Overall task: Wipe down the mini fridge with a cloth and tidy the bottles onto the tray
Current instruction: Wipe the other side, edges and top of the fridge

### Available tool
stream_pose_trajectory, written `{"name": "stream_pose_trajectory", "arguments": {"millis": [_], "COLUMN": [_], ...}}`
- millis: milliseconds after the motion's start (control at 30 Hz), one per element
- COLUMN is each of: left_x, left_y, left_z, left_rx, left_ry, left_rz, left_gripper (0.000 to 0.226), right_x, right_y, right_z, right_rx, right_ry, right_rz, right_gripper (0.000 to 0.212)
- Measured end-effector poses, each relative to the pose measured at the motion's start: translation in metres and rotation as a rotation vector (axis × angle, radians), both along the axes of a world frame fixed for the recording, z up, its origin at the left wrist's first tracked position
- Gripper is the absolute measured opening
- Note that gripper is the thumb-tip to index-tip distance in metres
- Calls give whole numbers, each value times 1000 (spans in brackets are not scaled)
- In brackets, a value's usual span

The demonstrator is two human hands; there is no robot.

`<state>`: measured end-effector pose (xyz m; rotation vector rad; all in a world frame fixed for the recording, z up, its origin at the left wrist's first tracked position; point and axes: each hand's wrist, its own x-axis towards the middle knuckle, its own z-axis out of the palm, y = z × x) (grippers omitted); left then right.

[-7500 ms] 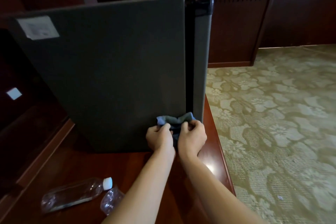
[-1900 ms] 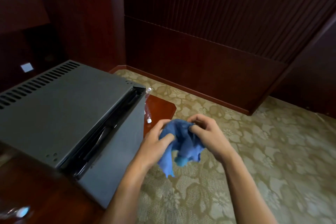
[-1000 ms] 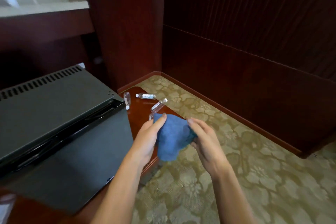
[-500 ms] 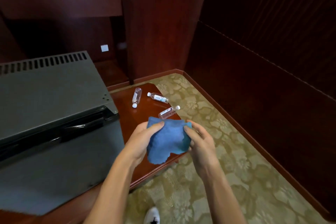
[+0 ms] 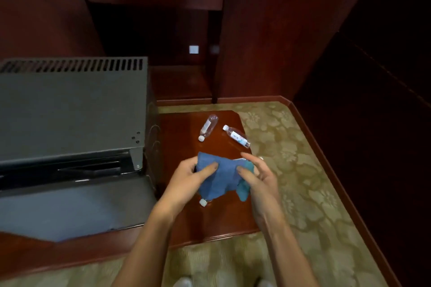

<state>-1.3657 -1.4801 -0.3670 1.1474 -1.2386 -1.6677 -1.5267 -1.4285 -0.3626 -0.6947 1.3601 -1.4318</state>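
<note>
Two hands hold a blue cloth (image 5: 220,176) above a low red-brown worktop (image 5: 184,137) on patterned carpet (image 5: 303,170), dark wood panelling behind. At left stands the grey mini fridge (image 5: 70,109). The left hand (image 5: 186,178) pinches the cloth; the right hand (image 5: 261,175) pinches its other side. Beyond lie two bottles (image 5: 208,127), labels unreadable; the cloth hides a third except its cap (image 5: 203,202).

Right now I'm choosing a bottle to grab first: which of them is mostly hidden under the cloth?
The bottle below the blue cloth: only its white cap shows. The other two lie uncovered farther back.
</note>
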Motion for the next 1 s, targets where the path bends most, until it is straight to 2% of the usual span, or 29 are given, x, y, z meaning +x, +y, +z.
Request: {"name": "stream_pose_trajectory", "arguments": {"millis": [100,167,233,333,400,500,600,767,867,1000], "left_x": [-17,-29,-44,-62,-71,-81,-83,-78,-78,-67], "left_y": [1,6,15,33,45,55,60,58,55,59], "left_z": [-13,-22,-24,-18,-15,-8,-10,-32,-51,-66], "left_rx": [-84,-173,-244,-282,-301,-246,-204,-164,-82,-67], "left_ry": [-67,-265,-471,-621,-713,-655,-614,-503,-435,-439], "left_rz": [196,356,471,646,757,906,1043,1270,1422,1484], "left_gripper": [18,23,21,8,24,15,16,9,17,24], "right_x": [-23,-40,-56,-69,-73,-72,-62,-37,-22,2], "right_y": [-25,-37,-48,-62,-68,-76,-83,-92,-99,-104], "right_z": [-12,-18,-19,-14,-9,-9,-13,-20,-30,-41], "right_rx": [-6,-8,-31,-150,-232,-281,-277,-207,-158,-194], "right_ry": [94,168,358,680,757,750,748,634,634,680], "right_rz": [122,285,450,584,643,733,833,950,988,1025], "right_gripper": [38,43,45,32,20,13,8,5,4,2]}}
